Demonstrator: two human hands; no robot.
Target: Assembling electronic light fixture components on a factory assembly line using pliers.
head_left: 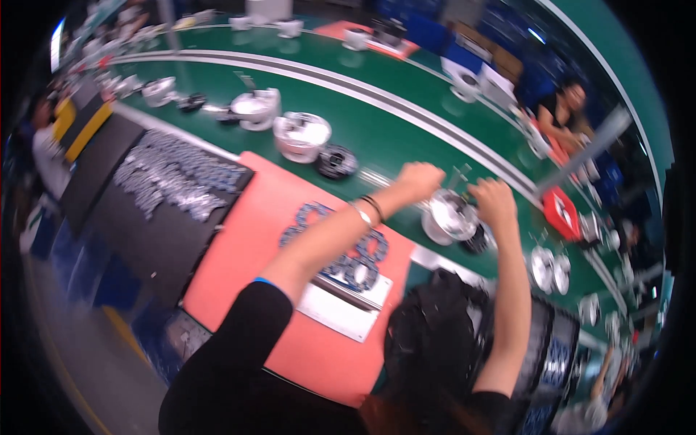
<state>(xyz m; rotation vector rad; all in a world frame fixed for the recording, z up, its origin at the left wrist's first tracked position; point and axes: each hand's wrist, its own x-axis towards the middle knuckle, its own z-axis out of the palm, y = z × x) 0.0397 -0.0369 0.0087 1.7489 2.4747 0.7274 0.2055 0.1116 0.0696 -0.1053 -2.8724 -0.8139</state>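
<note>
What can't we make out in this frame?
All in the head view:
Left hand and right hand: grip unclear; motion blur, fingertips turned away.
Blue ring-shaped parts: partly covered by the left forearm.
White housing: inner detail lost to blur.
Small metal parts: too small to count.

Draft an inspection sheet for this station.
Surface: green line worktop; pink mat on the near side.
Job's things: white round housing between the hands; dark round part beside it.
Clutter: ring-shaped parts and white panel over the mat; small metallic pieces on a black board.
Hands: left hand and right hand near the housing; blur hides any grip.
Cables: thin strands above the housing; wires or not, cannot tell.
Surroundings: co-worker across the line; more housings along it.
</note>
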